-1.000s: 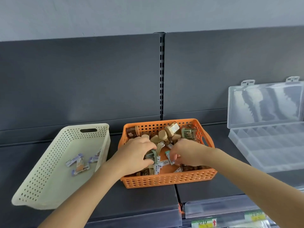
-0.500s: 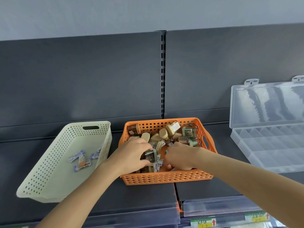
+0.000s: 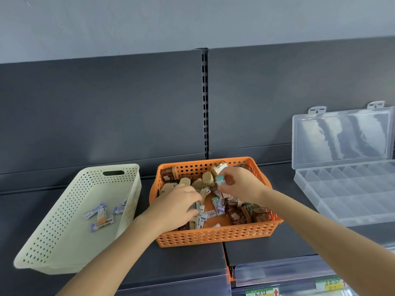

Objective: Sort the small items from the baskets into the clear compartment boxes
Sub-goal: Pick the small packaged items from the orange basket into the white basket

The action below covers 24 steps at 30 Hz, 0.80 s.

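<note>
An orange perforated basket in the middle of the dark shelf holds several small jars, beige caps and labelled packets. My left hand is down inside it at the left, fingers curled around small packets. Above the basket's back half, my right hand pinches a small teal-capped item, lifted clear of the pile. A cream perforated basket tilts at the left with a few purple and orange labelled packets in it. The clear compartment box lies open at the right, its compartments looking empty.
The box's clear lid stands upright against the dark back panel. A slotted upright divides the back wall. Clear price-tag strips with coloured labels run along the shelf's front edge below.
My right hand has risen out of the pile's front and moved back and right, now holding a teal-capped item. My left hand stays low among the packets.
</note>
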Tool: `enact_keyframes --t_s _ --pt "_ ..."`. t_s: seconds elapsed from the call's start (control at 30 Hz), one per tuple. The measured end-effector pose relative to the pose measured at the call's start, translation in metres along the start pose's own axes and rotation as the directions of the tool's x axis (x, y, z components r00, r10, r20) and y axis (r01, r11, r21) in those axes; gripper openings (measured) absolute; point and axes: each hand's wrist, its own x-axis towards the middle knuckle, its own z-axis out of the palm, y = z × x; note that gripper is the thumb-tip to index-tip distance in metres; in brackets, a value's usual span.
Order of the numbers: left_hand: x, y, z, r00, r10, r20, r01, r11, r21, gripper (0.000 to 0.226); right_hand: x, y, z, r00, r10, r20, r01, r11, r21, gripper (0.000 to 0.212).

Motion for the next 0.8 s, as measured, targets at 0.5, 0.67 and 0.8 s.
enact_keyframes --t_s 0.5,0.67,0.8 --pt "0.064 0.037 0.034 0.972 -0.046 0.23 -0.032 0.945 0.326 0.028 -0.013 0.009 -0.008 0.948 0.241 -0.208 -0.173 0.939 0.298 0.015" --pt "0.068 0.037 0.043 0.971 -0.097 0.217 0.036 0.963 0.268 0.025 -0.018 0.008 -0.011 0.949 0.252 -0.191 -0.189 0.936 0.297 0.012" --pt "0.068 0.034 0.042 0.972 -0.124 0.199 0.081 0.975 0.207 0.031 -0.018 0.006 -0.01 0.95 0.249 -0.188 -0.186 0.935 0.301 0.01"
